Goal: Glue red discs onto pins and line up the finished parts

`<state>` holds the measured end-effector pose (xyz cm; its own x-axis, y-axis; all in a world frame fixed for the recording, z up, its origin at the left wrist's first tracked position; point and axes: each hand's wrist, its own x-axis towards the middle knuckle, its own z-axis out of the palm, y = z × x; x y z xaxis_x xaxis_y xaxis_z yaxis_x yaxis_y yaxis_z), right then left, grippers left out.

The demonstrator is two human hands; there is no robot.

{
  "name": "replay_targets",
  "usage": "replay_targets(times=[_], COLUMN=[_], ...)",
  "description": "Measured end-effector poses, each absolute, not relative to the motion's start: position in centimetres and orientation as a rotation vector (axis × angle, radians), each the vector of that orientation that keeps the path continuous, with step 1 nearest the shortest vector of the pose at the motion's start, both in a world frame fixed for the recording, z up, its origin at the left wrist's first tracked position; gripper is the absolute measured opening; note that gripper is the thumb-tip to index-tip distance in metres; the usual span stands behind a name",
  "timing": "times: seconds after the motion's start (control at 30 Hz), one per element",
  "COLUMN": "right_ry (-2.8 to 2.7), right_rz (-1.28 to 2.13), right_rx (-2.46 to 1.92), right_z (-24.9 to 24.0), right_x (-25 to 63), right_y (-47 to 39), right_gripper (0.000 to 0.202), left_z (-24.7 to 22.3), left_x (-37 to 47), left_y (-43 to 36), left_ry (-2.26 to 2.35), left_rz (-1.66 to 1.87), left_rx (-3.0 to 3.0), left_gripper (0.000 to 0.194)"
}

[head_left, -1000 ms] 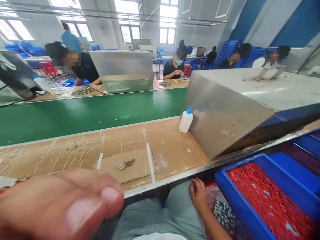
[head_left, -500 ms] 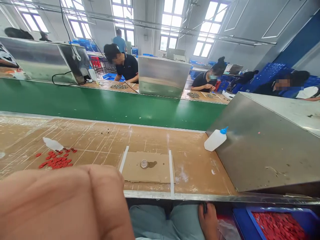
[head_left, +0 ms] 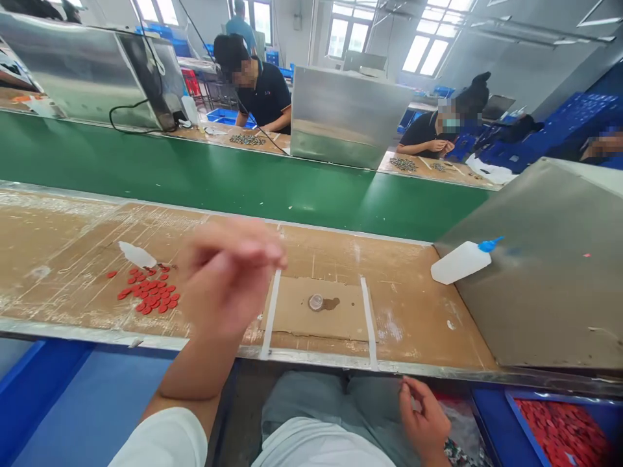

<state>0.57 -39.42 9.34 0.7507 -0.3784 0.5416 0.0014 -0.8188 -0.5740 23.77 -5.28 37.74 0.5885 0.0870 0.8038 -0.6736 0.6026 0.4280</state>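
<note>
My left hand [head_left: 231, 275] is raised above the table, left of a cardboard piece [head_left: 292, 321], its fingers bent but smeared by motion; whether it holds anything cannot be seen. Low by the table's front edge, beside my right thigh, is my right hand [head_left: 426, 418]. Its fingers are curled with the tips together, and anything between them is too small to make out. A small round clear container [head_left: 316, 302] sits on the cardboard beside a dark wet stain. Red discs [head_left: 154, 293] lie loose at the left, next to a white bottle [head_left: 138, 255].
A white bottle with a blue nozzle [head_left: 461, 263] leans by a metal box [head_left: 545, 272] at the right. Below are a blue bin of red pieces [head_left: 559, 428] and a blue surface [head_left: 104, 402] at left. Beyond the green belt [head_left: 219, 175], people sit at another bench.
My left hand has drawn away from close to the camera and now shows with its forearm over the table. The view has tilted down and turned, showing more of my right hand.
</note>
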Motion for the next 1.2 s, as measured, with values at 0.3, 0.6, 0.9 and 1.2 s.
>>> replay_targets(times=[0.3, 0.6, 0.9, 1.2], right_ry=[-0.087, -0.329, -0.437, -0.361], right_rz=[-0.538, -0.078, -0.032, 0.166], right_rx=[-1.558, -1.407, -1.268, -1.076], right_z=[23.6, 25.5, 23.1, 21.7], right_x=[14.4, 25.3, 29.0, 27.7], right_y=[-32.4, -31.2, -30.9, -32.0], right_gripper=[0.06, 0.073, 0.073, 0.079], left_z=[26.5, 23.0, 21.4, 20.5], left_x=[31.6, 33.0, 34.3, 33.9], left_y=[-11.0, -13.9, -11.9, -10.7], left_ry=[-1.191, -1.277, -1.116, -1.415], left_rz=[0.075, 0.227, 0.836, 0.878], left_rx=[1.509, 1.665, 1.808, 1.901], left_gripper=[0.033, 0.03, 0.016, 0.026])
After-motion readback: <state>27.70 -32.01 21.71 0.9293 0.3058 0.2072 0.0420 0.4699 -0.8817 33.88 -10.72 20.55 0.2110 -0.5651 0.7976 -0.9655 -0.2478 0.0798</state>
